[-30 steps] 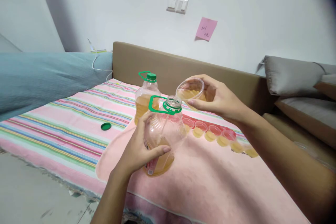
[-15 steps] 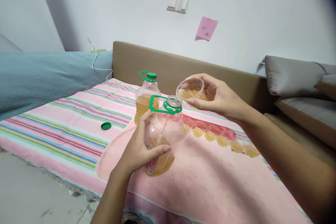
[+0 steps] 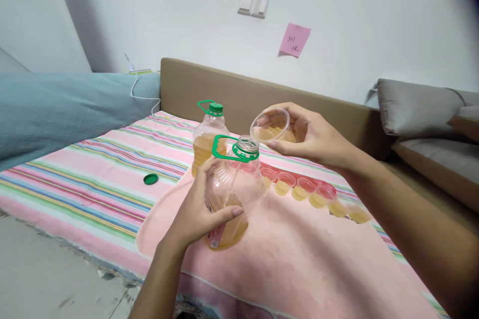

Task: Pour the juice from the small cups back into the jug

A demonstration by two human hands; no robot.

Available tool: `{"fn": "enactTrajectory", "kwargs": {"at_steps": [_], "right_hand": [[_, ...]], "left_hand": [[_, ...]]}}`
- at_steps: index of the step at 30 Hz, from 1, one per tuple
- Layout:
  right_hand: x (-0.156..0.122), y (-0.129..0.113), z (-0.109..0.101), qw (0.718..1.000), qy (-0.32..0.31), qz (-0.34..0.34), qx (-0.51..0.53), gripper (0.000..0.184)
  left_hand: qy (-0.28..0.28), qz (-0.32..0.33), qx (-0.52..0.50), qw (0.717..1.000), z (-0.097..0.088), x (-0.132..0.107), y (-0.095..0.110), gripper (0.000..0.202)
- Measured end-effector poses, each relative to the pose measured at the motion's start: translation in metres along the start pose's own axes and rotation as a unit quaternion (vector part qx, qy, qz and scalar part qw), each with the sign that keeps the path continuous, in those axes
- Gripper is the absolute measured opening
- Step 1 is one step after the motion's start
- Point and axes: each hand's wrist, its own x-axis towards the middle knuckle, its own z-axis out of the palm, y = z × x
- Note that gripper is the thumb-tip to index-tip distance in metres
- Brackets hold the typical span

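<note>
My left hand (image 3: 194, 209) has its grip wrapped round the belly of a clear ribbed plastic bottle (image 3: 232, 192), uncapped, green handle ring at the neck, amber liquid low inside; its long axis leans slightly right, mouth up. Just above and right of that grip, my right hand (image 3: 314, 137) has its grip closed around a small clear round cup (image 3: 270, 125), tipped with its rim toward the bottle mouth. It sits a touch higher than half a second ago. Left of the bottle lies a green cap (image 3: 150, 179) on the striped cloth (image 3: 93, 169). Beyond stand a capped bottle (image 3: 208, 134) and a row of filled cups (image 3: 310, 194).
</note>
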Motion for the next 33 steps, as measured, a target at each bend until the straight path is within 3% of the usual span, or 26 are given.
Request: {"fn": "enactTrajectory", "kwargs": {"at_steps": [33], "right_hand": [[0.004,-0.012,-0.001,1.000,-0.011,0.004,-0.008,0.048]], "left_hand": [[-0.003,0.001,0.001,1.000,-0.001,0.001,0.001,0.103]]}}
